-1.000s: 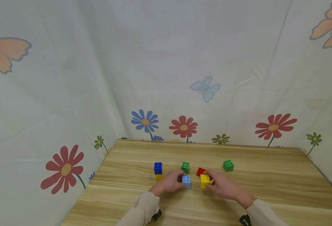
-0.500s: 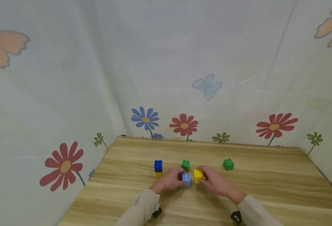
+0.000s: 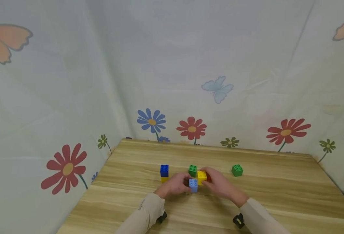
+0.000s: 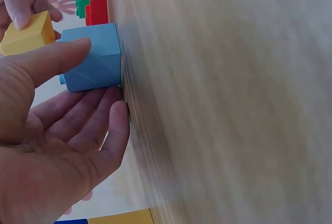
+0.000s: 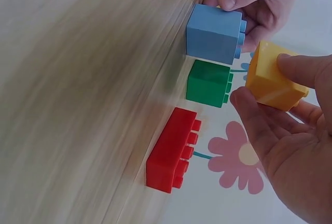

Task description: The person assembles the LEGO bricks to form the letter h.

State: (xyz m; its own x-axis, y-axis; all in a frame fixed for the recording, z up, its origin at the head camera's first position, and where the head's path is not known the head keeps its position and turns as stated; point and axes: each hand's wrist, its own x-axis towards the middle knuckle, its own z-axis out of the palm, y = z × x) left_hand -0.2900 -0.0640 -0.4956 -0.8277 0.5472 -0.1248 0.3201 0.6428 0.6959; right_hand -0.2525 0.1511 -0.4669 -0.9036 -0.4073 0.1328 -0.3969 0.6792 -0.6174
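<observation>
My left hand [image 3: 176,184] holds a light blue toy brick [image 4: 93,60] on the table, thumb on one side and fingers on the other. Its studs face up. Pinched in my right hand [image 3: 218,182] is a yellow brick [image 5: 272,76], raised off the table close beside the light blue one and a little higher. A green brick [image 5: 208,83] stands just behind the two. Under my right hand lies a longer red brick [image 5: 174,151], mostly hidden in the head view.
To the left of my left hand a dark blue brick [image 3: 164,170] sits on a yellow brick [image 3: 164,179]. Another green brick [image 3: 237,170] stands farther right on the wooden table [image 3: 277,182]. A flower-printed cloth [image 3: 172,65] hangs behind and at both sides.
My right hand has carried the yellow brick leftward, from near the red brick to right beside the light blue one. The left hand has kept its hold in place. The head view has tilted slightly.
</observation>
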